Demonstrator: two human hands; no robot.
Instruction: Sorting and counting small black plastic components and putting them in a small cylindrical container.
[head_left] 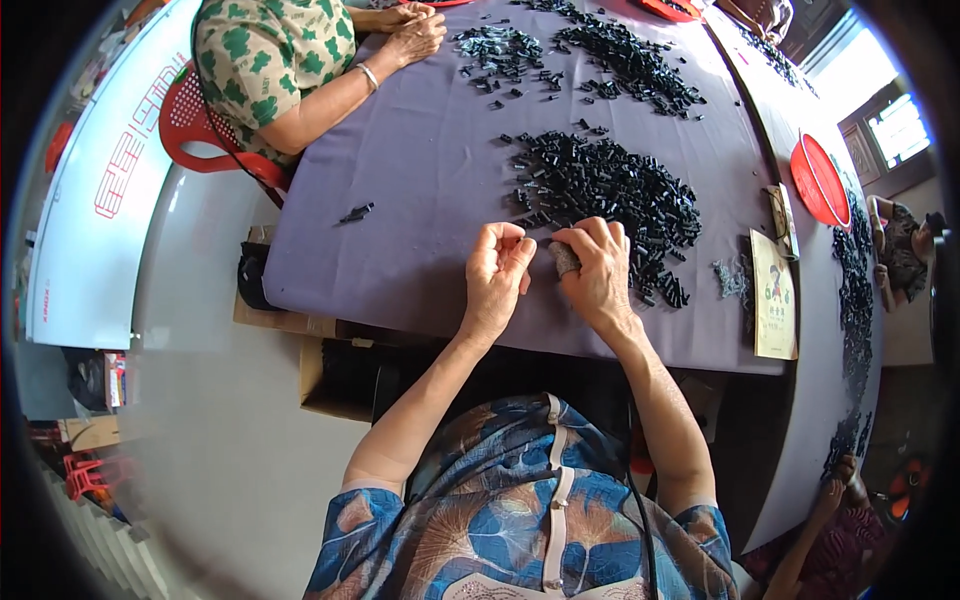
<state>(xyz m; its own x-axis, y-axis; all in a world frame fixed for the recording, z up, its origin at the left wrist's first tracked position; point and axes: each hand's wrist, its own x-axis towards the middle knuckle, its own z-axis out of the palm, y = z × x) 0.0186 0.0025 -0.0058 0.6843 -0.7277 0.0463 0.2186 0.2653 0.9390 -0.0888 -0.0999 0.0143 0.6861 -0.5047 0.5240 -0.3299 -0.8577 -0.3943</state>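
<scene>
Both my hands are held close together over the near edge of the purple-covered table (400,250). My left hand (495,280) has its thumb and index finger pressed together; a tiny dark bit seems to show at their tips, too small to name. Curled and facing it is my right hand (600,275), with a grey wrap (565,258) around one finger; whatever its fingers hold is hidden. Just beyond them lies a heap of small black tube-like pieces (620,190). A few loose black pieces (356,213) lie off to the left.
A small cluster of clear pieces (733,278) and a yellow booklet (774,300) lie at the right. More black heaps (635,65) are farther back. A red basket (820,178) stands on the adjoining table. A co-worker (275,75) sits at the left; a cardboard box (330,380) is below.
</scene>
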